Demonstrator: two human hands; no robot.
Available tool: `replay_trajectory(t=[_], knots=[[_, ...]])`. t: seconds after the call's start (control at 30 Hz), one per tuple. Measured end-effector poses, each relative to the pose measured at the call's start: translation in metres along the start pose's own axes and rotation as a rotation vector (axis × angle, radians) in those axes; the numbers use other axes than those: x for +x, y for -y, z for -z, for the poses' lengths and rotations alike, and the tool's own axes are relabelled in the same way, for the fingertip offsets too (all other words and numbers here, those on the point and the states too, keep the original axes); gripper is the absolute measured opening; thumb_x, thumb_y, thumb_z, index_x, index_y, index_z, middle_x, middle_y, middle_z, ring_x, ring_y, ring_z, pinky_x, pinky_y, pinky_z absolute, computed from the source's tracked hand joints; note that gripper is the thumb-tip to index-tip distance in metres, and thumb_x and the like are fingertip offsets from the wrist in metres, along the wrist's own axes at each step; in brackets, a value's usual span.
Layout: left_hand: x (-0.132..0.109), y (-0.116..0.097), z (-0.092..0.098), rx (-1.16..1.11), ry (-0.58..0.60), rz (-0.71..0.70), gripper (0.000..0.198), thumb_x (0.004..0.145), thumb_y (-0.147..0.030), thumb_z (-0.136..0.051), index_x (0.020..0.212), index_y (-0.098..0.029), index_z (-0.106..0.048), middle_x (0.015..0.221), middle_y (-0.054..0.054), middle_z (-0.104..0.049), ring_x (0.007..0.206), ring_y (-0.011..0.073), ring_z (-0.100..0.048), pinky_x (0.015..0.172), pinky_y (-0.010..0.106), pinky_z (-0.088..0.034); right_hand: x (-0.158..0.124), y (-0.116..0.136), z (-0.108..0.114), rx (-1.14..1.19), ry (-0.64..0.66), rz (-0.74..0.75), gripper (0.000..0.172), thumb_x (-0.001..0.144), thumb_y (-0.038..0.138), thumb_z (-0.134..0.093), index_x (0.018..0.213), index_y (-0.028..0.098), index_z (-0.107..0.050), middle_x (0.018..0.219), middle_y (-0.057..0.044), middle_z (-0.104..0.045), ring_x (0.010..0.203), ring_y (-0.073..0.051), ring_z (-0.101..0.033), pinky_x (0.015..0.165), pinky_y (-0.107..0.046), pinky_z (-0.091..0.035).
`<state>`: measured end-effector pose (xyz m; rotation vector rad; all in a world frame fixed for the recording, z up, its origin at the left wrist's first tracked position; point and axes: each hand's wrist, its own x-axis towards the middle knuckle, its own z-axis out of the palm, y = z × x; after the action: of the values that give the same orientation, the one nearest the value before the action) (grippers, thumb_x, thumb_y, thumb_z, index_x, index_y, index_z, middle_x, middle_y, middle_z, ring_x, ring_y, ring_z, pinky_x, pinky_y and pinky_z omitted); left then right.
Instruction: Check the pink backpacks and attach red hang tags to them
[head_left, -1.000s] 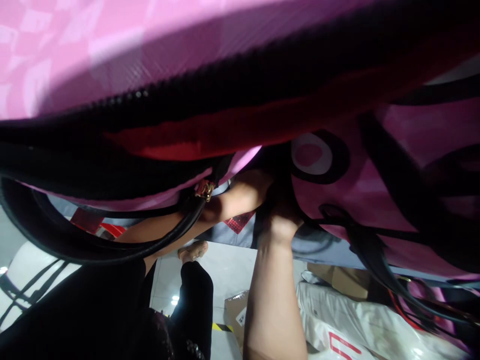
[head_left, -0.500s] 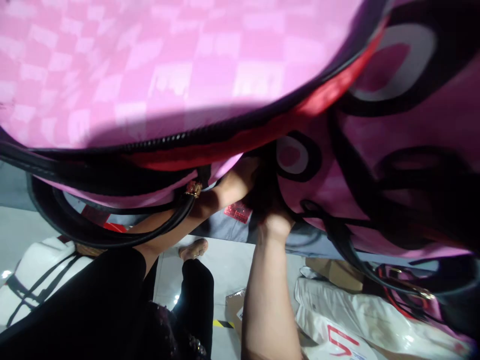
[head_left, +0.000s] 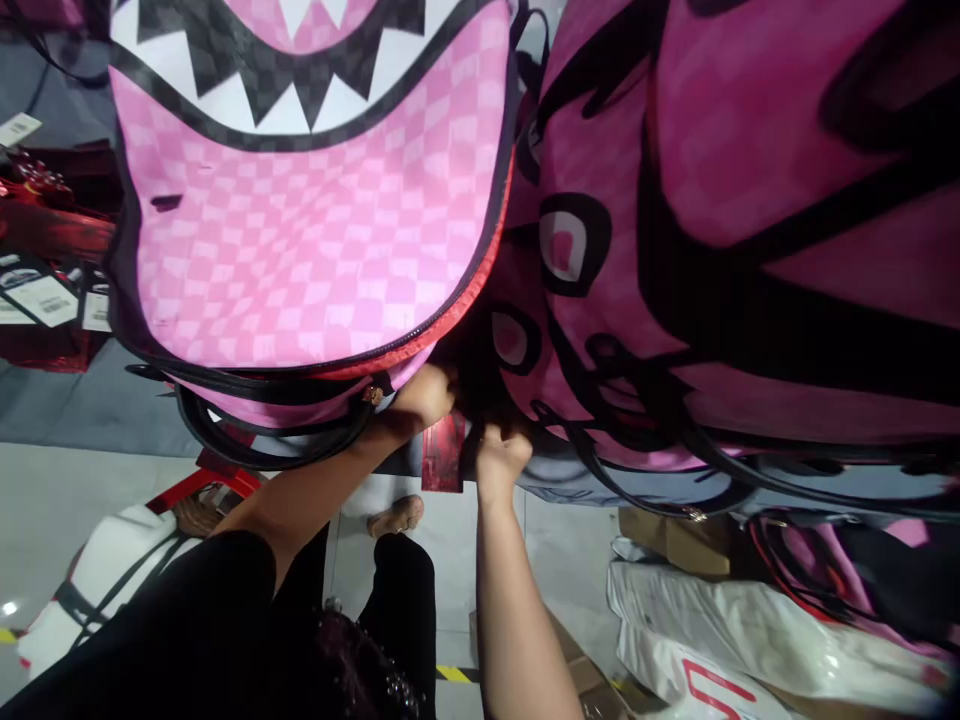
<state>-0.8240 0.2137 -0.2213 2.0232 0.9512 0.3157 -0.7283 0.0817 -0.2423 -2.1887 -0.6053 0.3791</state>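
Note:
A pink checkered bag (head_left: 315, 270) with a printed jagged-tooth mouth, a red-edged zipper and black handles stands before me. My left hand (head_left: 433, 392) reaches past its handle into the dark gap at its right side; the fingers are hidden in shadow. My right hand (head_left: 502, 455) is by the same gap, curled, close to the neighbouring pink bag (head_left: 592, 330) with printed eyes. What it grips, if anything, is lost in the dark. Between my two hands hangs a red tag (head_left: 444, 455).
More large pink bags (head_left: 810, 190) crowd the right. Red packages with white barcode tags (head_left: 49, 300) lie on the grey-covered table (head_left: 75, 410) at left. Below are a white bag (head_left: 105, 570), white plastic sacks (head_left: 675, 620), and a cardboard box (head_left: 581, 670) on the tiled floor.
The toothed bag sits lower and farther from my view, with its mouth print now showing. Both hands have shifted slightly left, and the red tag shows more fully between them.

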Motion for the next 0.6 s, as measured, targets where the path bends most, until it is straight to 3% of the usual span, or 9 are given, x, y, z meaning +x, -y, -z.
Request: replay_trajectory(t=[0.17, 0.23, 0.3, 0.37, 0.5, 0.6], knots=[[-0.047, 0.004, 0.014, -0.06, 0.024, -0.042, 0.01, 0.083, -0.027, -0.063, 0.079, -0.018, -0.063, 0.075, 0.0, -0.057, 0.07, 0.0121, -0.053, 0.068, 0.025, -0.045, -0.011, 0.019, 0.002, 0.015, -0.004, -0.009, 0.041, 0.078, 0.038, -0.05, 0.105, 0.012, -0.067, 0.11, -0.016, -0.066, 0.102, -0.027, -0.06, 0.094, -0.04, -0.044], [-0.056, 0.006, 0.019, -0.095, 0.02, -0.052, 0.007, 0.081, -0.021, -0.061, 0.088, -0.018, -0.062, 0.082, 0.001, -0.06, 0.074, 0.0122, -0.054, 0.071, 0.025, -0.047, -0.015, 0.019, 0.004, 0.027, 0.0, -0.031, 0.046, 0.079, 0.04, -0.05, 0.11, 0.01, -0.065, 0.105, -0.016, -0.067, 0.091, -0.025, -0.063, 0.086, -0.038, -0.048], [-0.059, 0.009, 0.022, -0.14, 0.021, -0.048, 0.02, 0.078, -0.014, -0.058, 0.098, -0.017, -0.06, 0.09, 0.002, -0.063, 0.078, 0.0121, -0.057, 0.073, 0.025, -0.048, -0.019, 0.016, 0.006, 0.028, 0.01, -0.053, 0.05, 0.081, 0.043, -0.048, 0.111, 0.006, -0.064, 0.089, -0.014, -0.068, 0.073, -0.022, -0.062, 0.073, -0.035, -0.05], [-0.058, 0.013, 0.024, -0.197, 0.039, -0.044, 0.031, 0.077, -0.01, -0.054, 0.107, -0.016, -0.057, 0.094, 0.003, -0.065, 0.078, 0.011, -0.06, 0.072, 0.024, -0.05, -0.022, 0.014, 0.006, 0.015, 0.025, -0.045, 0.051, 0.084, 0.044, -0.046, 0.112, 0.005, -0.063, 0.082, -0.012, -0.068, 0.067, -0.02, -0.061, 0.068, -0.034, -0.05], [-0.056, 0.019, 0.023, -0.33, 0.105, -0.063, 0.039, 0.074, -0.006, -0.045, 0.112, -0.015, -0.051, 0.095, 0.004, -0.067, 0.071, 0.0085, -0.063, 0.064, 0.021, -0.051, -0.025, 0.018, 0.006, -0.053, 0.055, 0.052, 0.043, 0.086, 0.038, -0.044, 0.111, 0.011, -0.066, 0.105, -0.015, -0.069, 0.095, -0.024, -0.062, 0.088, -0.037, -0.048], [-0.056, 0.022, 0.022, -0.39, 0.129, -0.072, 0.041, 0.073, -0.004, -0.041, 0.112, -0.014, -0.049, 0.094, 0.005, -0.068, 0.072, 0.009, -0.065, 0.063, 0.02, -0.052, -0.022, 0.024, 0.006, -0.162, 0.084, 0.11, 0.039, 0.086, 0.032, -0.043, 0.107, 0.012, -0.069, 0.109, -0.016, -0.069, 0.105, -0.026, -0.06, 0.096, -0.04, -0.043]])
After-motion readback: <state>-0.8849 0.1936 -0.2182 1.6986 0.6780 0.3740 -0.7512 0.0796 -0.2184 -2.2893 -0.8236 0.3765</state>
